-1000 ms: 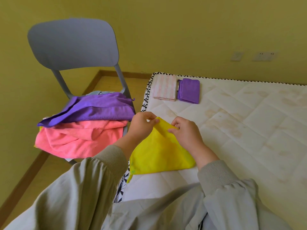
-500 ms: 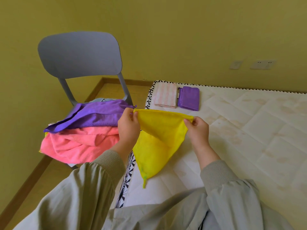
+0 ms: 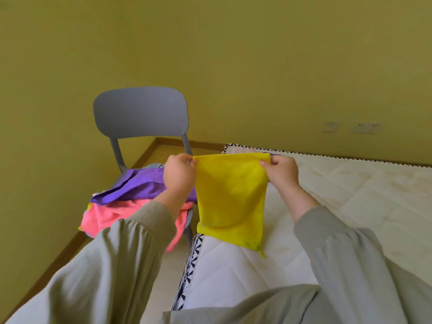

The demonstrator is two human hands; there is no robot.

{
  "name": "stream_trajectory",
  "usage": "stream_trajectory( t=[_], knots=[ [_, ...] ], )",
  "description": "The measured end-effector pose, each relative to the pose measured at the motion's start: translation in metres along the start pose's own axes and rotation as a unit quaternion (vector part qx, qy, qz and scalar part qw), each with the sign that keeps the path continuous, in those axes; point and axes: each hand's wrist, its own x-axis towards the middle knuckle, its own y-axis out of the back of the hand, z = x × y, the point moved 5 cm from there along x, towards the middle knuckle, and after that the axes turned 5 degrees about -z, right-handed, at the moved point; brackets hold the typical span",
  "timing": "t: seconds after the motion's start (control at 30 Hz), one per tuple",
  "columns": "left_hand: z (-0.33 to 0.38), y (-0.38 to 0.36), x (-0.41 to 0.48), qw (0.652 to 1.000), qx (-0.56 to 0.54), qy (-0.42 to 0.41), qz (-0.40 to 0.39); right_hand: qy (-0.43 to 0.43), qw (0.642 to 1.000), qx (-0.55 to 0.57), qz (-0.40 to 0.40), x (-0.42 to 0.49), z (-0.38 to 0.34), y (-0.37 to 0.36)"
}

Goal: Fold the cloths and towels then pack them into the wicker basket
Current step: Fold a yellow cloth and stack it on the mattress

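Pinching one top corner each of the yellow cloth (image 3: 231,197), the left grip (image 3: 180,176) and the right grip (image 3: 281,174) hold it stretched in the air. If one pinch slips, I think that corner will drop and the fold will come out crooked. The cloth hangs down between the grips, over the near edge of the bed (image 3: 350,195). Left of the bed, unfolded cloths (image 3: 140,185) lie on the chair (image 3: 140,113).

Grey plastic chair (image 3: 140,111) sits just left of the bare white mattress (image 3: 362,195). Couple of wall sockets (image 3: 365,128) on the yellow wall (image 3: 233,54) behind the mattress.
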Motion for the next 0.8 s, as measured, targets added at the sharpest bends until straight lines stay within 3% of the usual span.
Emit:
stream_trajectory(
  t=[0.13, 0.23, 0.4, 0.5, 0.6, 0.67, 0.73, 0.8],
  knots=[
    [0.012, 0.005, 0.013, 0.992, -0.119, 0.034, -0.026, -0.007, 1.000, -0.004, 0.000, 0.011, -0.017, 0.005],
    [0.031, 0.006, 0.023, 0.972, -0.228, 0.014, -0.056, 0.011, 0.994, 0.107, -0.011, 0.021, -0.039, 0.010],
    [0.043, 0.011, 0.026, 0.964, -0.258, -0.045, -0.042, 0.077, 0.986, 0.134, 0.060, 0.021, -0.056, 0.032],
    [0.021, -0.010, 0.003, 0.954, -0.291, 0.001, -0.076, 0.052, 0.982, 0.156, 0.095, -0.004, -0.029, 0.028],
    [-0.015, -0.038, -0.040, 0.956, -0.271, 0.044, -0.100, -0.015, 0.986, 0.135, 0.100, -0.046, 0.026, 0.008],
    [-0.044, -0.056, -0.067, 0.963, -0.238, 0.059, -0.112, -0.093, 0.990, 0.084, 0.059, -0.072, 0.070, -0.008],
    [-0.072, -0.074, -0.093, 0.974, -0.144, 0.065, -0.163, -0.213, 0.976, 0.043, -0.012, -0.090, 0.114, -0.019],
    [-0.099, -0.091, -0.115, 0.968, 0.038, 0.073, -0.237, -0.295, 0.954, 0.009, -0.059, -0.092, 0.149, -0.025]
  ],
)
